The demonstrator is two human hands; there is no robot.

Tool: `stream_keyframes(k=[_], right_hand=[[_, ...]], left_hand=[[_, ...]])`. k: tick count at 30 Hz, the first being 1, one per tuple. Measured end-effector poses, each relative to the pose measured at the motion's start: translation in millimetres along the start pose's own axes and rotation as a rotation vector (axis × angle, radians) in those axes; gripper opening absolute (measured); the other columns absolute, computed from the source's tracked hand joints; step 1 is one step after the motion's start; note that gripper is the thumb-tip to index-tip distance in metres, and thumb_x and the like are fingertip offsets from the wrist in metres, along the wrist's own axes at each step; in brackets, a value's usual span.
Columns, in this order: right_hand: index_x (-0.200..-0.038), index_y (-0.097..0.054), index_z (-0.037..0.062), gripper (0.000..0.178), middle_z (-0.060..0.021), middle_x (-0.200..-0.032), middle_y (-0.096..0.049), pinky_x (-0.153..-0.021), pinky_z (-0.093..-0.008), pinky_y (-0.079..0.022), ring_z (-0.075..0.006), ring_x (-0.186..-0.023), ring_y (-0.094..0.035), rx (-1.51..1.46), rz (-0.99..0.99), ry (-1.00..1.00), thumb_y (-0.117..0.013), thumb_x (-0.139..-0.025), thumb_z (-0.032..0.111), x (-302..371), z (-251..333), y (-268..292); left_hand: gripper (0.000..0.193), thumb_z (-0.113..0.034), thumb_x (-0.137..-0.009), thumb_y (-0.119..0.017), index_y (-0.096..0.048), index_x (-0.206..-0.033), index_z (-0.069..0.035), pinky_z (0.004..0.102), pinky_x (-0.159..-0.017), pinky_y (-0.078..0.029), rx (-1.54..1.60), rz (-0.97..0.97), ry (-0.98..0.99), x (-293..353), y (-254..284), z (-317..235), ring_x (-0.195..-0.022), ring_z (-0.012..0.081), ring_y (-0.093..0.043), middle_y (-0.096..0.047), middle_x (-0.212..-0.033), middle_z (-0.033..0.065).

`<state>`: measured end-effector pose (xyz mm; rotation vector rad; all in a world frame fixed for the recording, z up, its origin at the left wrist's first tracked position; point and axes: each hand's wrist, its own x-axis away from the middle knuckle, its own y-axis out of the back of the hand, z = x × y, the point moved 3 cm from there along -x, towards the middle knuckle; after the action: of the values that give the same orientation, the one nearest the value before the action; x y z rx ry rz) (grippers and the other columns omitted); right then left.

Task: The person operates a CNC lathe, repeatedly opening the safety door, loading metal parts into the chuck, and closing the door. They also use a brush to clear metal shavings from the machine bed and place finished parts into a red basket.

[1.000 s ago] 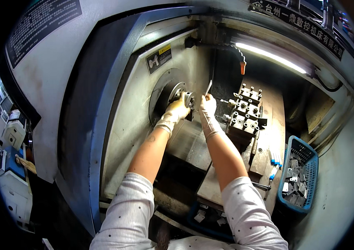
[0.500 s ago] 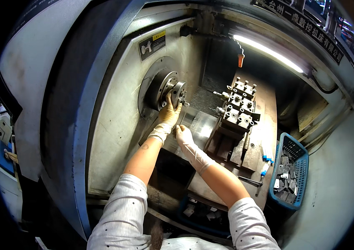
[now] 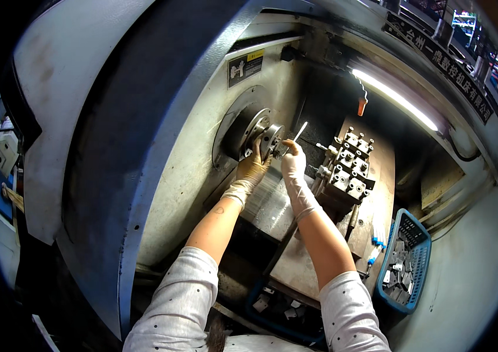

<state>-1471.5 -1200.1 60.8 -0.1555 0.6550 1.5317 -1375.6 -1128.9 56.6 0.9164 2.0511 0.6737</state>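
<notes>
My gloved left hand (image 3: 253, 168) grips the lower edge of the round metal lathe chuck (image 3: 271, 139), its fingers reaching up behind the front disc. A small clamp part at the chuck's face shows only partly between my hands. Just right of the chuck, my gloved right hand (image 3: 293, 159) is closed on a thin, light-coloured rod (image 3: 300, 131) that sticks up out of the fingers, tilted to the right. Its lower end is hidden by the hand, so its kind cannot be made out.
A tool block with several bolts (image 3: 348, 164) stands right of my right hand. Blue-capped brushes (image 3: 378, 240) lie on the metal bed. A blue basket (image 3: 427, 252) holds many small metal pieces; another basket (image 3: 255, 293) sits below. An orange-tipped nozzle (image 3: 362, 107) hangs behind.
My right hand has risen from below the chuck to beside its face, and the light rod now shows above it. My left hand stays on the chuck. The whole view has shifted.
</notes>
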Motion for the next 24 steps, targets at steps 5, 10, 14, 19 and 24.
stream_keyframes(k=[5, 10, 14, 19, 24], right_hand=[[-0.095, -0.044, 0.0066, 0.036, -0.0102, -0.109, -0.038, -0.09, -0.0368, -0.017, -0.0253, -0.106, -0.029, 0.582, 0.023, 0.445, -0.04, -0.06, -0.001, 9, 8, -8], [-0.085, -0.048, 0.0036, 0.025, -0.018, -0.094, -0.046, -0.081, -0.0391, -0.029, -0.0295, -0.091, -0.042, 0.659, 0.142, 0.368, -0.041, -0.061, 0.003, -5, -24, -15], [-0.071, -0.05, 0.0026, 0.017, -0.0168, -0.068, -0.052, -0.058, -0.0377, -0.039, -0.0325, -0.064, -0.05, 0.488, 0.223, 0.012, -0.042, -0.072, 0.017, 18, -19, -16], [-0.083, -0.048, 0.0028, 0.022, -0.0185, -0.077, -0.052, -0.064, -0.0374, -0.038, -0.0325, -0.073, -0.049, 0.355, 0.268, -0.114, -0.036, -0.074, 0.019, 30, -24, -22], [-0.073, -0.05, 0.0029, 0.023, -0.0183, -0.072, -0.053, -0.062, -0.0363, -0.039, -0.0316, -0.071, -0.05, 0.326, 0.329, -0.242, -0.036, -0.073, 0.02, 40, -43, -24]], left_hand=[[0.059, -0.033, -0.07, -0.047, -0.01, -0.114, -0.021, 0.0385, -0.042, -0.04, 0.01, 0.022, 0.084, -1, 0, 9, -0.048, 0.0312, -0.05, -0.052, -0.061, 0.0163], [0.061, -0.036, -0.069, -0.047, -0.009, -0.115, -0.022, 0.0391, -0.046, -0.041, 0.062, -0.003, 0.068, 0, -1, 0, -0.051, 0.0326, -0.051, -0.053, -0.063, 0.0174], [0.061, -0.036, -0.069, -0.047, -0.01, -0.115, -0.022, 0.0391, -0.045, -0.041, 0.054, -0.046, 0.073, 0, -2, 4, -0.052, 0.0324, -0.051, -0.053, -0.069, 0.0179], [0.061, -0.032, -0.071, -0.046, -0.009, -0.117, -0.013, 0.0349, -0.046, -0.041, -0.056, 0.141, 0.133, -9, 11, -7, -0.054, 0.0262, -0.052, -0.053, -0.07, 0.0138], [0.056, -0.022, -0.068, -0.047, -0.021, -0.115, -0.004, 0.0351, -0.069, -0.038, -0.188, -0.337, -0.386, -29, 37, -66, -0.079, 0.0286, -0.047, -0.045, -0.093, 0.02]])
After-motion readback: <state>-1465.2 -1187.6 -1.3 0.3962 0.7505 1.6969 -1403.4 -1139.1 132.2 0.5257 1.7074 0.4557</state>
